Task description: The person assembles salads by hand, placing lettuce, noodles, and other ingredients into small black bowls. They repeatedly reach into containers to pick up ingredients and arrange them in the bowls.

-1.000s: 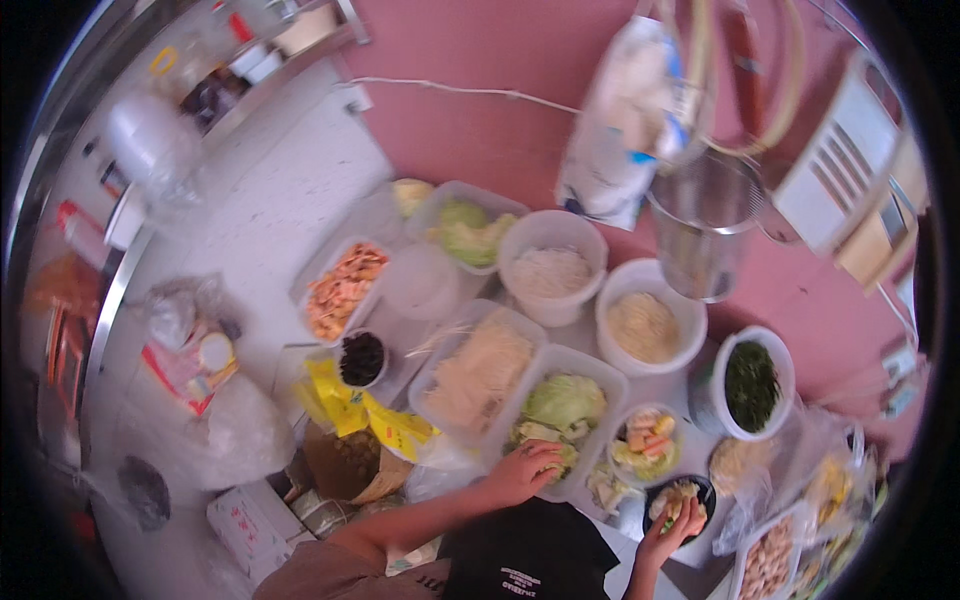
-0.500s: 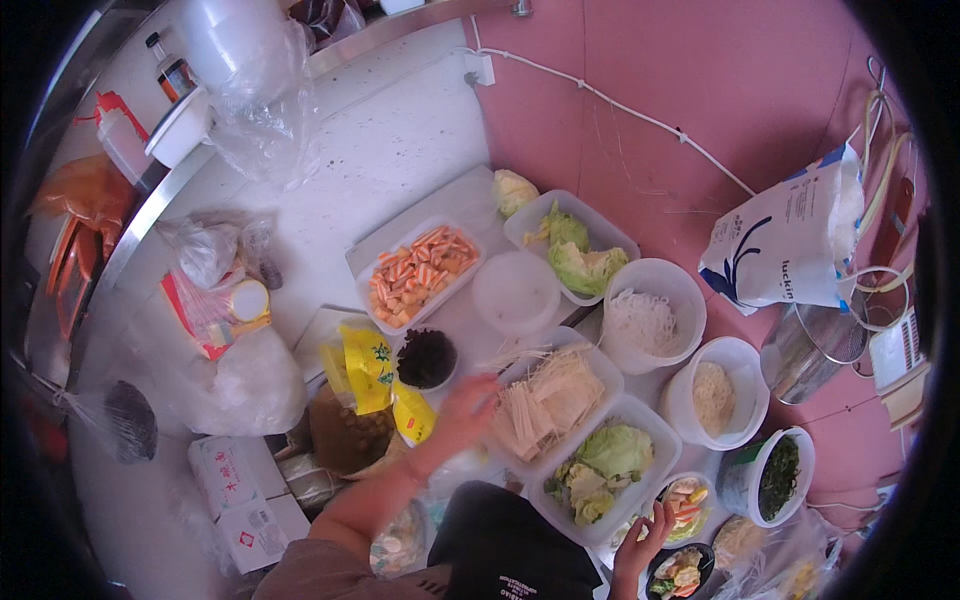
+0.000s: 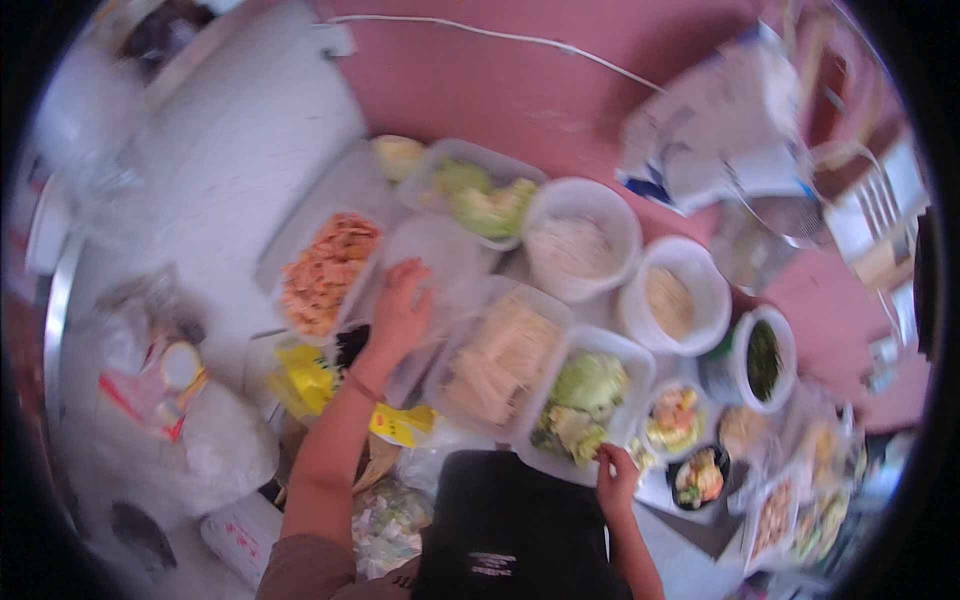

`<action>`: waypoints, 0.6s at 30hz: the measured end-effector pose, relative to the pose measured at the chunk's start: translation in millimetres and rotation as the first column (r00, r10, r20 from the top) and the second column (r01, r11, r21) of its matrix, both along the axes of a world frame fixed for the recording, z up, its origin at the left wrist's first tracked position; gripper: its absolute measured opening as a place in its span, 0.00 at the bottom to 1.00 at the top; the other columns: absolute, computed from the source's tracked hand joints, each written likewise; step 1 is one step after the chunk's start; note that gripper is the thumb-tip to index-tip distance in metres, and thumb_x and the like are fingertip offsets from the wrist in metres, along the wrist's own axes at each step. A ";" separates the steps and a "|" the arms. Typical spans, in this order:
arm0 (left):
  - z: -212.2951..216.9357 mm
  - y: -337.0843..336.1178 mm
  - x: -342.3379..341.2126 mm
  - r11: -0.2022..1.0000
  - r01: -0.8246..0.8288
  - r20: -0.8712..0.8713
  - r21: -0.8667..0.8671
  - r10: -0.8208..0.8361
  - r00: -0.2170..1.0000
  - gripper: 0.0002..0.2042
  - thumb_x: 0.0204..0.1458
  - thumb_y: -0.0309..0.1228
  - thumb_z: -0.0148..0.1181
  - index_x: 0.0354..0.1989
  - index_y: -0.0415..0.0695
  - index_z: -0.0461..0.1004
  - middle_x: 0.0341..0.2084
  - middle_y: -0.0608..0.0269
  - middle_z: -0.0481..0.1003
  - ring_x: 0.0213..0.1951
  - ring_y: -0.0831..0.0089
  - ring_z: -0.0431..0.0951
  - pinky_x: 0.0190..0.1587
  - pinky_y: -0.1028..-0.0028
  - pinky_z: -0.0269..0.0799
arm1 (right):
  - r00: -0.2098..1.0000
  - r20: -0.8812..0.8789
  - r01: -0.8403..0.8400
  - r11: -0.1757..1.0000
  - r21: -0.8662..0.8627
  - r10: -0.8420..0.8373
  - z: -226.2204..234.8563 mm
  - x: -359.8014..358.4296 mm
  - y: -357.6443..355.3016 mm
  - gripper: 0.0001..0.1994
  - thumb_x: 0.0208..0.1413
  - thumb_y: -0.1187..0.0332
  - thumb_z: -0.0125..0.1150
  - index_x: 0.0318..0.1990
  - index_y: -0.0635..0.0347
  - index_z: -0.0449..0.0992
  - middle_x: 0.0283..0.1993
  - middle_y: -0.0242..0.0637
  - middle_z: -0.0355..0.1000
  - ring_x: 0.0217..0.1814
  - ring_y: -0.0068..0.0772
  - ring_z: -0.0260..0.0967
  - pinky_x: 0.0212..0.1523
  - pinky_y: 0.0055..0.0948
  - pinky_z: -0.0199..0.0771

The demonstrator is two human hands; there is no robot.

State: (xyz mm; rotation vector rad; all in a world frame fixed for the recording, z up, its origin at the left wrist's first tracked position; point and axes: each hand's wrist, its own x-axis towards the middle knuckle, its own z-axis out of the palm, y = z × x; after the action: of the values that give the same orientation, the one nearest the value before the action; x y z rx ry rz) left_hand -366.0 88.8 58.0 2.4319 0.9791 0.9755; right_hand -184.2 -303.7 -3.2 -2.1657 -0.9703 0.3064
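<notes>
Clear plastic lid (image 3: 440, 262) lies under the left hand (image 3: 400, 312), whose spread fingers rest flat on its edge at seven o'clock. Right hand (image 3: 617, 482), loosely curled, touches the lettuce tub (image 3: 590, 400) rim at five o'clock.

The left hand (image 3: 402, 312) rests on a lidded tub (image 3: 432, 262), seemingly right of the carrot tray (image 3: 328, 272).
</notes>
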 end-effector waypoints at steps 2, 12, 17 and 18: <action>-4.0 14.2 21.9 0.998 0.062 -0.048 -0.006 -0.063 0.997 0.18 0.43 0.25 0.60 0.45 0.44 0.69 0.51 0.52 0.66 0.55 0.53 0.64 0.57 0.61 0.60 | 0.991 -0.131 -0.003 0.999 -0.055 -0.004 1.8 -4.8 2.2 0.06 0.52 0.78 0.55 0.37 0.65 0.74 0.33 0.43 0.74 0.35 0.37 0.75 0.37 0.30 0.73; -0.3 26.0 96.7 0.954 0.283 -0.566 0.093 -0.184 0.804 0.28 0.40 0.33 0.64 0.53 0.45 0.65 0.59 0.54 0.59 0.64 0.57 0.50 0.63 0.45 0.38 | 0.981 -0.139 0.136 0.990 -0.027 -0.139 24.1 -33.3 -28.4 0.07 0.53 0.75 0.55 0.40 0.62 0.74 0.33 0.44 0.73 0.34 0.42 0.74 0.35 0.33 0.74; -11.5 20.5 98.6 0.897 0.387 -0.708 0.216 -0.129 0.695 0.29 0.39 0.34 0.64 0.54 0.45 0.65 0.60 0.55 0.58 0.65 0.58 0.49 0.63 0.42 0.36 | 0.948 -0.201 0.238 0.969 -0.072 -0.248 26.1 -36.2 -49.6 0.08 0.53 0.73 0.56 0.40 0.60 0.74 0.36 0.45 0.73 0.37 0.47 0.72 0.37 0.37 0.72; -10.9 23.4 93.0 0.887 0.404 -0.726 0.224 -0.125 0.676 0.29 0.40 0.34 0.64 0.55 0.45 0.65 0.60 0.55 0.58 0.66 0.59 0.49 0.63 0.43 0.36 | 0.939 -0.206 0.261 0.961 -0.087 -0.274 23.8 -35.2 -54.5 0.08 0.53 0.73 0.56 0.40 0.60 0.74 0.36 0.45 0.73 0.37 0.47 0.72 0.38 0.37 0.72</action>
State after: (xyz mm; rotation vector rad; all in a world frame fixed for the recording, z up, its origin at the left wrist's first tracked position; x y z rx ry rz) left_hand -273.0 112.2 47.1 3.2532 0.6078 0.0878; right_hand -219.5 -358.2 20.6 -2.2291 -0.5429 0.4321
